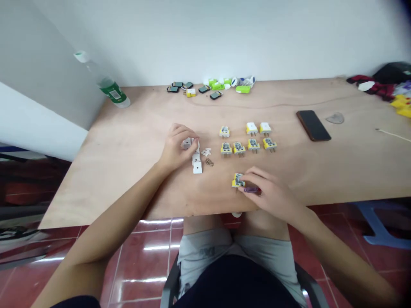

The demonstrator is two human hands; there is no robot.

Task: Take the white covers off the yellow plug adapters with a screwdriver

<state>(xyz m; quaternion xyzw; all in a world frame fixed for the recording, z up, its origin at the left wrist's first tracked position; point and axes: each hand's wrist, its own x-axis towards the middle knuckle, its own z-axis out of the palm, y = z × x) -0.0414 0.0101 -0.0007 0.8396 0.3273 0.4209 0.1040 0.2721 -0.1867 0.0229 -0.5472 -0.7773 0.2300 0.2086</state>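
Observation:
My left hand [176, 146] is curled with its fingertips pinched on a small white plug cover [187, 143], at the top of a short row of white covers [197, 163]. My right hand [269, 191] rests on the table near its front edge. Its fingers are closed round a dark purple tool [252, 190], and its fingertips touch a yellow plug body [238, 180]. Several yellow and white plug bodies [252, 143] stand in two rows beyond it. Small metal screws and prongs [208, 156] lie between my hands.
A black phone [313, 125] lies right of the plugs. A plastic bottle [111, 88] leans at the far left corner. More green, black and white plug parts [214, 85] sit along the wall. Clothes [383, 85] pile at the far right. The wooden table [128, 141] ends close to my knees.

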